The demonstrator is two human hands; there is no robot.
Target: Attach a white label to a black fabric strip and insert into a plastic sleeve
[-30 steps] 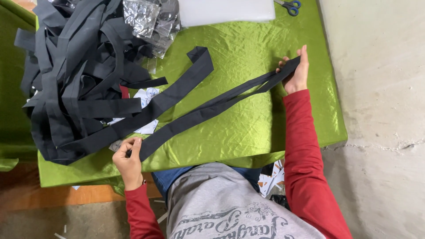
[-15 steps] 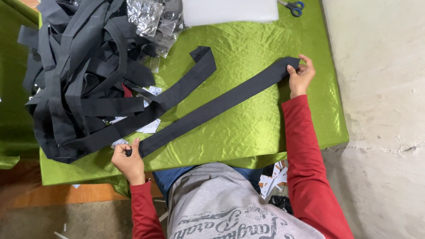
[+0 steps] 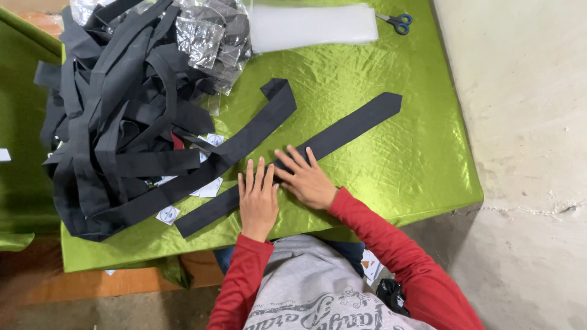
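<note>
A long black fabric strip (image 3: 354,125) lies flat and diagonal on the green cloth-covered table (image 3: 397,159). My left hand (image 3: 258,198) and my right hand (image 3: 306,178) rest side by side on the strip's middle, palms down, fingers spread. A second black strip (image 3: 257,128) runs parallel just beyond, trailing out of a big heap of black strips (image 3: 116,116) at the left.
Crumpled clear plastic bags (image 3: 214,40) and a white foam sheet (image 3: 315,25) lie at the table's far side, blue-handled scissors (image 3: 397,22) at the far right corner. Small white tags (image 3: 168,214) lie under the heap. A concrete floor lies to the right.
Both hands left the strip's ends and came together at its middle. The strip now lies flat on the cloth, no longer stretched between the hands.
</note>
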